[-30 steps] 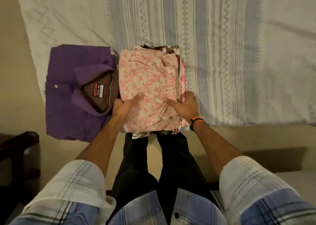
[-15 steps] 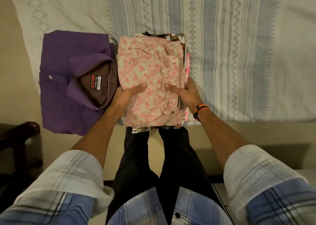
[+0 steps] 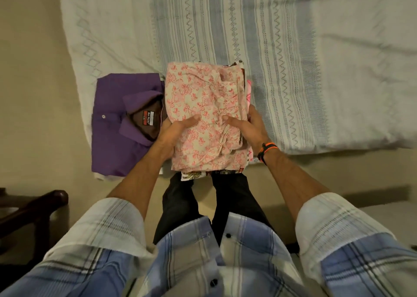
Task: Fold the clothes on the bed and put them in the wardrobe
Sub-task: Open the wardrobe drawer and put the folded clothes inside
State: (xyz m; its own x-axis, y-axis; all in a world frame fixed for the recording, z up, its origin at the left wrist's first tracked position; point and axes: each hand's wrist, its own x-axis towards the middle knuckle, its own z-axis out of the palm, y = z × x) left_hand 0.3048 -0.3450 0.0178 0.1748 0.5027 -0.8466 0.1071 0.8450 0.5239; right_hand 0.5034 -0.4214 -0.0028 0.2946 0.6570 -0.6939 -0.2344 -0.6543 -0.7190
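We hold the stack of folded clothes (image 3: 206, 118) at the near edge of the bed (image 3: 293, 60), the pink flowered piece on top and other prints peeking out below. Our left hand (image 3: 172, 131) and right hand (image 3: 249, 127) clamp its sides, thumbs pressed flat on top; the fingers curl underneath, out of sight. We judge it soft, light and floppy, with layers that could slide apart, so a grip from below at both sides near the middle suits it. The folded purple shirt (image 3: 123, 125) lies just beside the stack, to its left.
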